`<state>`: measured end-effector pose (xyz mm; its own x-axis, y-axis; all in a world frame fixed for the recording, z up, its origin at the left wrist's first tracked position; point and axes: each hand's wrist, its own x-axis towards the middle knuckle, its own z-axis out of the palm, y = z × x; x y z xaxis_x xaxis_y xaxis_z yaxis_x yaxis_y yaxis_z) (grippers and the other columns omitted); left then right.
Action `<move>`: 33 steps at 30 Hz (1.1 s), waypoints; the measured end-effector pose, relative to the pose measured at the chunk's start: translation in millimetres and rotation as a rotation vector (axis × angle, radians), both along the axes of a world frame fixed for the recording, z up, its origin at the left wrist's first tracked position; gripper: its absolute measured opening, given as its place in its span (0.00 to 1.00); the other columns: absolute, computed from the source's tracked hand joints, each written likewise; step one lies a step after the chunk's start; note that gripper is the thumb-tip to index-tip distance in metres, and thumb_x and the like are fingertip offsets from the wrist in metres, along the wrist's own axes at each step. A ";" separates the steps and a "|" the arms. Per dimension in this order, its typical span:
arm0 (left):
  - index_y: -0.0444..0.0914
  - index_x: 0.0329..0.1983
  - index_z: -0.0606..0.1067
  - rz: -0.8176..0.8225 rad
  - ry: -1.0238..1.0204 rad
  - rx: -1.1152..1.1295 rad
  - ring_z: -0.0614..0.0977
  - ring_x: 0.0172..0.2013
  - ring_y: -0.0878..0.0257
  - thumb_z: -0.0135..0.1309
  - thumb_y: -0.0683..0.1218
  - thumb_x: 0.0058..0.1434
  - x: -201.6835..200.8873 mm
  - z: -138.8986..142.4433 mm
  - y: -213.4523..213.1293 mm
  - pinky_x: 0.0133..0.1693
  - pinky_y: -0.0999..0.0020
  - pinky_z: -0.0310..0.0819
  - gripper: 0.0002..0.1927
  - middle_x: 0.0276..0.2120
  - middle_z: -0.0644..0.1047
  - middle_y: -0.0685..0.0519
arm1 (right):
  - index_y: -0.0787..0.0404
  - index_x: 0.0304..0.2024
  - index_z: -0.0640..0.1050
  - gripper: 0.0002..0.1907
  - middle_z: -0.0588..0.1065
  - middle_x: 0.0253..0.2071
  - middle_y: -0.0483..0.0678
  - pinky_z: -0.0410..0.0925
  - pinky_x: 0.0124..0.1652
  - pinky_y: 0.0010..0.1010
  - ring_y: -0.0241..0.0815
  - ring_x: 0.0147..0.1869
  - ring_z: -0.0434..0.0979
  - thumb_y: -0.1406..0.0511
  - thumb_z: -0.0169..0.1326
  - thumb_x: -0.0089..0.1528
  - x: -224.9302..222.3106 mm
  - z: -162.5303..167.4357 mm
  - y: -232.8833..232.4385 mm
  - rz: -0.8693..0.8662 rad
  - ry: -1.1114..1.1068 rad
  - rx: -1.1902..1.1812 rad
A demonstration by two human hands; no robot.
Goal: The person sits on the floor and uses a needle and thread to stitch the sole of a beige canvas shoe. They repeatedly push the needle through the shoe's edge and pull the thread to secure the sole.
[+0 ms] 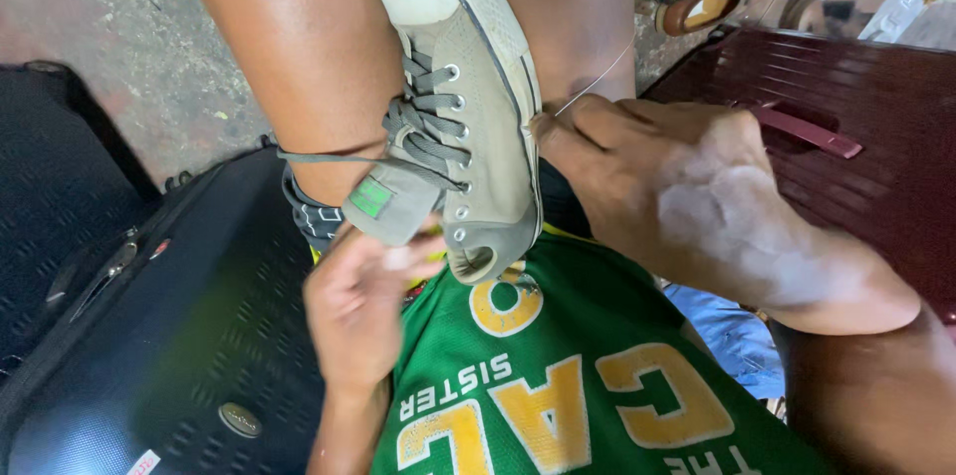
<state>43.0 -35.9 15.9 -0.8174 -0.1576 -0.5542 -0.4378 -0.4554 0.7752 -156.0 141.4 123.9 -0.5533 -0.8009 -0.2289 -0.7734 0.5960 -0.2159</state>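
Note:
A worn grey canvas sneaker (478, 87) with grey laces and a white rubber toe lies between my knees, toe pointing away from me. My left hand (363, 306) grips its heel end from below, near the tongue with a green tag (371, 198). My right hand (687, 196) pinches at the sole edge on the shoe's right side. A thin pale thread (597, 80) runs up and to the right from those fingertips. Whether a needle is in the fingers cannot be made out.
A black hard suitcase (149, 336) lies at my left. A dark red slatted case (856, 97) sits at the right, with a brown-soled shoe (702, 7) and other clutter beyond it. Rough concrete floor (100, 7) lies at the upper left. I wear a green jersey (578, 375).

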 end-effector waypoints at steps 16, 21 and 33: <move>0.32 0.53 0.79 -0.346 0.304 -1.055 0.83 0.43 0.50 0.60 0.39 0.61 3.5 -1.7 14.3 0.44 0.58 0.78 0.17 0.47 0.79 0.39 | 0.59 0.42 0.82 0.07 0.75 0.30 0.48 0.67 0.26 0.37 0.48 0.28 0.76 0.69 0.59 0.61 6.5 -1.8 5.6 -0.088 -0.065 -0.117; 0.37 0.46 0.80 -0.186 0.182 -0.981 0.78 0.28 0.60 0.64 0.39 0.60 -13.6 -19.9 25.4 0.33 0.64 0.73 0.11 0.33 0.78 0.47 | 0.58 0.46 0.84 0.10 0.76 0.30 0.48 0.68 0.26 0.38 0.48 0.26 0.75 0.67 0.61 0.62 1.0 -2.9 28.5 -0.162 -0.134 -0.126; 0.31 0.49 0.74 0.165 -0.089 0.124 0.74 0.20 0.67 0.44 0.45 0.73 5.9 -36.2 42.6 0.22 0.74 0.69 0.13 0.26 0.76 0.47 | 0.58 0.48 0.82 0.11 0.77 0.35 0.47 0.68 0.28 0.36 0.47 0.29 0.76 0.66 0.61 0.62 -11.4 -19.0 53.9 -0.198 -0.281 -0.256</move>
